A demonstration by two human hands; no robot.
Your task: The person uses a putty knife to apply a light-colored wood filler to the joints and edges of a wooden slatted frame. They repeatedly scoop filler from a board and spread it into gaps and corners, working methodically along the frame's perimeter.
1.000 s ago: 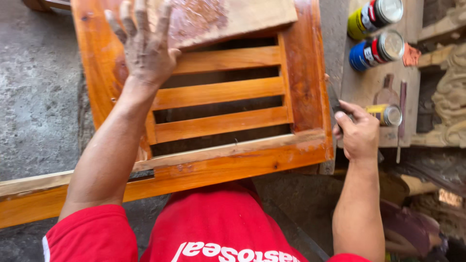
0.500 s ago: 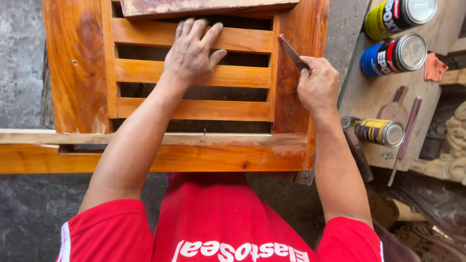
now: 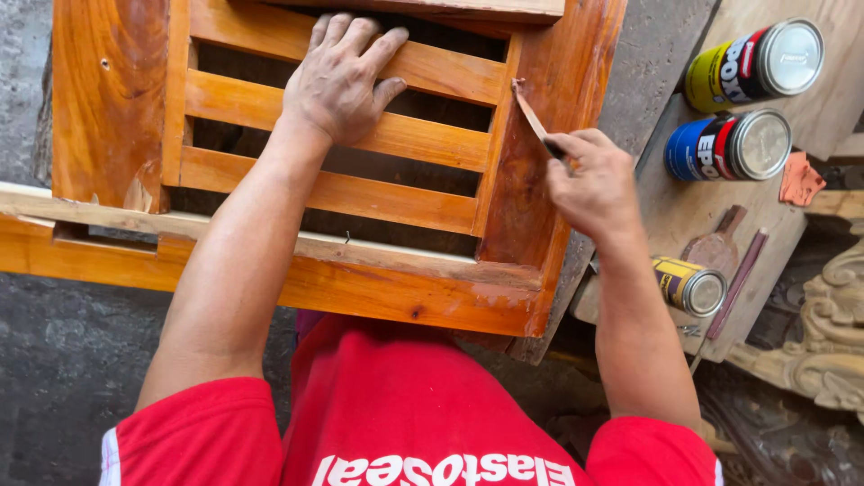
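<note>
While my left hand (image 3: pixel 342 76) lies flat, fingers spread, on the upper slats of the orange-varnished wooden frame (image 3: pixel 108 117), it steadies the piece as it did half a second ago, though its fingers now reach a slat higher. Moving rightward, three slats cross the frame's opening, with pale unvarnished wood along its near rail. At the frame's right stile my right hand (image 3: pixel 594 184) pinches a thin flat spatula (image 3: pixel 531 112) between thumb and fingers; the blade tip touches the inner edge of that stile near the top corner. A second ago this hand was out by the small can at the bench's near edge; it has since come across to the frame, so I judge that filler or paste is being worked into the joint. Further right, a wooden bench (image 3: pixel 666 202) carries a yellow-and-black tin (image 3: pixel 751 63) and a blue tin (image 3: pixel 729 144), both on their sides near its far edge, a small yellow can (image 3: pixel 688 286) near its near edge, and a second spatula (image 3: pixel 711 252) just beside that. Carved pale woodwork (image 3: pixel 832 333) stands at the far right. Grey concrete floor (image 3: pixel 54 360) shows at the left.
</note>
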